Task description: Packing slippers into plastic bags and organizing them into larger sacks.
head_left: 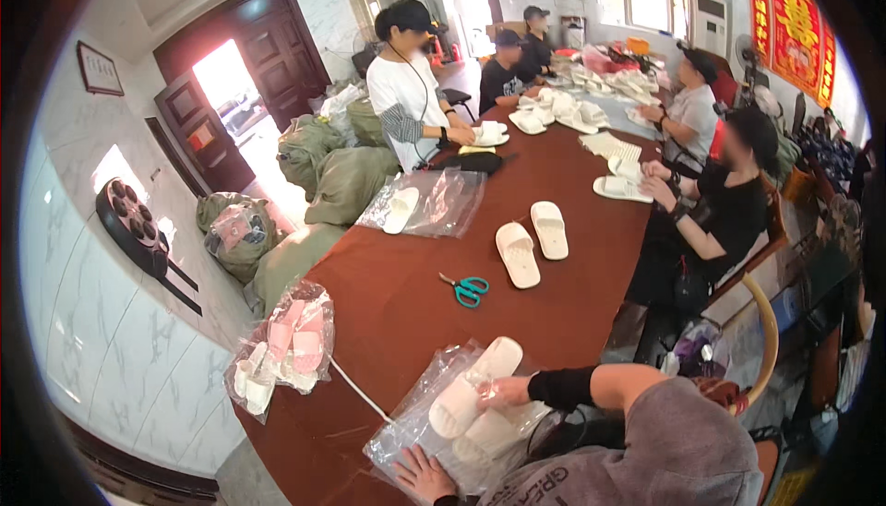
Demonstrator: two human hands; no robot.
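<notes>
A clear plastic bag (411, 432) lies at the near edge of the brown table. My left hand (425, 476) rests flat on its lower corner, fingers spread. On the bag lies a white slipper (455, 408), its strap end toward the lower left. My right hand (503, 392) grips this slipper at its right side; the fingertips are partly hidden. A second white slipper (487, 436) sits below it, partly under the plastic. Farther off are scissors with teal handles (469, 291) and a pair of cream slippers (519, 255), (550, 229).
Bagged pink and white slippers (297, 335) lie at the table's left edge. Another clear bag (448, 202) with a slipper (401, 211) is farther back. Several people work around the table, one standing at the far left (411, 82). Green sacks (346, 178) stand on the floor.
</notes>
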